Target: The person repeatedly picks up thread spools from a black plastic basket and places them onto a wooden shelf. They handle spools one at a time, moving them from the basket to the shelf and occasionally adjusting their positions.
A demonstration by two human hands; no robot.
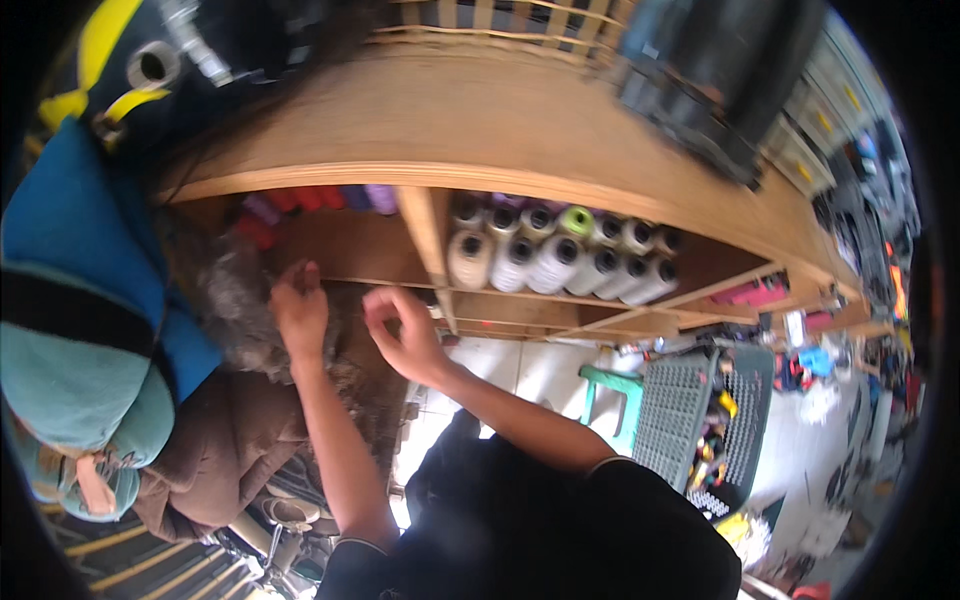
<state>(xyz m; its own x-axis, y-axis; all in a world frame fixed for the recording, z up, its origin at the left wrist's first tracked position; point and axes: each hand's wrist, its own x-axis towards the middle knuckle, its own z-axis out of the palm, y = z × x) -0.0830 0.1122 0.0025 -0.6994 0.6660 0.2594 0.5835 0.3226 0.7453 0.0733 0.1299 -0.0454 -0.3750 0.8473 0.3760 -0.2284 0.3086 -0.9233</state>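
My left hand (299, 315) is raised in front of the shelf's left compartment, fingers half bent and a little apart, with nothing visible in them. Right beside it is a crumpled clear plastic bag (238, 305); whether they touch I cannot tell. My right hand (408, 338) hovers near the upright divider (425, 225), its thumb and fingers curved with a gap between them and holding nothing I can see. Red and purple thread spools (285, 203) sit at the back of the left compartment. Two rows of mostly white thread cones (553, 265) fill the compartment to the right.
Above the compartments runs a wooden top (430, 115) carrying a dark machine-like object (715, 85). Blue and teal bags (80, 250) and brown fabric (215, 450) crowd the left. A green stool (612, 400) and a grey-green plastic crate (670, 415) stand on the floor at right.
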